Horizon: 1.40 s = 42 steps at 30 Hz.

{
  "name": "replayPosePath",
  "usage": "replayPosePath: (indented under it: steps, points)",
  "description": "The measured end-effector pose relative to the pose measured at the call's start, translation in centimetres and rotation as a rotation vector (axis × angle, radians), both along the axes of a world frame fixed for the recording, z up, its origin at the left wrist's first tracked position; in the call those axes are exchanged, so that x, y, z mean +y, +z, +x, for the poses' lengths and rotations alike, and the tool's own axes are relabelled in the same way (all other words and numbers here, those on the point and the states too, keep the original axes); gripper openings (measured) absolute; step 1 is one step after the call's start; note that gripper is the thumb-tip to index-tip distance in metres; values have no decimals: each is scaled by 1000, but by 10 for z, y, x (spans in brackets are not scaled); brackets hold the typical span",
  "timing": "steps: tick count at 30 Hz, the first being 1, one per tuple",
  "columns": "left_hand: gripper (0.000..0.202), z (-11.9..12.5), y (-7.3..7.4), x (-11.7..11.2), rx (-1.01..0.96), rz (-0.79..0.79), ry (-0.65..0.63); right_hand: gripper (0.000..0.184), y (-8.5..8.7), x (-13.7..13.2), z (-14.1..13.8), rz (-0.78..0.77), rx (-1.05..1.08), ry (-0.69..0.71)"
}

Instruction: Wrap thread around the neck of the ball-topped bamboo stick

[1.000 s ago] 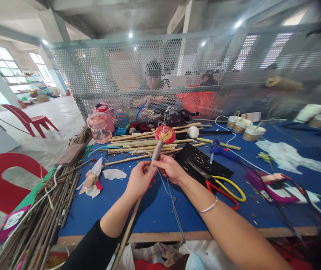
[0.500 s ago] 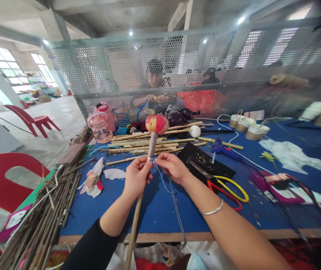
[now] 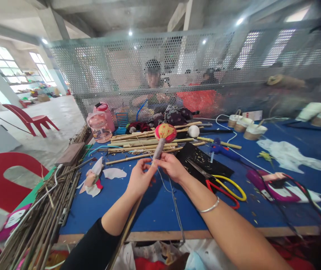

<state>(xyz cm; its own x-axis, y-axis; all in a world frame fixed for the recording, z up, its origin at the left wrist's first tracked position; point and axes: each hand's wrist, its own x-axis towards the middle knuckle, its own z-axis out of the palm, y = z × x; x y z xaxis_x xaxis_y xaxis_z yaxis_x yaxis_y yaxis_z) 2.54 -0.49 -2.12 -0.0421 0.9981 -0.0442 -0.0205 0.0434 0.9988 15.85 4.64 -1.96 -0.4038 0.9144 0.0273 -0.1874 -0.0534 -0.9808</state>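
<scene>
A long wooden stick [image 3: 132, 221] slants up from the lower edge through my hands. Its far end carries a rounded head wrapped in red and yellow cloth [image 3: 166, 132], above a neck wound with grey thread [image 3: 158, 149]. My left hand [image 3: 140, 176] is closed around the stick below the winding, its fingers partly hidden. My right hand [image 3: 172, 166] is closed, thumb and fingers pinching the lower end of the wound neck. A loose grey thread [image 3: 174, 202] hangs from near the fingers over the table's front edge.
On the blue table [image 3: 93, 213] lie scissors [image 3: 213, 180] on black cloth, a blue glue gun [image 3: 224, 150], a white ball [image 3: 193, 131] and bamboo sticks [image 3: 138, 142]. A pink bottle [image 3: 100, 127] stands back left; thin branches [image 3: 45, 210] line the left edge. A person sits behind the perforated screen [image 3: 107, 71].
The stick has tilted, its cloth head swinging right and away from me. My right hand has moved from beside the stick onto the lower end of the wound neck.
</scene>
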Motion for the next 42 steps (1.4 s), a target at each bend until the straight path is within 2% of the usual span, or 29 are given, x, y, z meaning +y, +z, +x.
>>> replayPosePath:
  steps: [2,4,9,12,16,20,22,25,27,30,34,37,42]
  points:
    - [41,1,-3,0,91,86,51,32,0,0,-1,13,-13,-6]
    - [37,1,-3,0,114,95,69,31,0,0,0,21,-21,-2]
    - [38,-3,4,2,-85,50,67,31,2,2,2,-46,41,74]
    - [38,-4,10,2,-229,50,6,32,4,1,3,-81,74,89]
    - [40,-4,13,0,-317,18,-116,32,7,0,6,-114,103,150]
    - [40,-3,8,0,-311,-84,-190,31,5,1,5,-125,103,77]
    - [38,-1,4,1,-229,-91,-134,31,3,1,2,-119,63,31]
    - [43,1,-1,1,-49,-2,5,31,2,1,-2,-116,27,14]
    - [40,1,-2,1,7,31,39,33,2,0,-4,-107,23,12]
    - [35,-2,0,1,-39,36,44,33,0,1,-2,-84,19,-2]
    - [39,-7,7,2,-186,60,54,33,0,2,0,-73,10,-10]
    - [40,-8,11,1,-277,57,-22,33,5,1,2,-91,45,7]
    - [40,-8,13,-3,-370,-28,-247,37,8,1,7,-117,147,142]
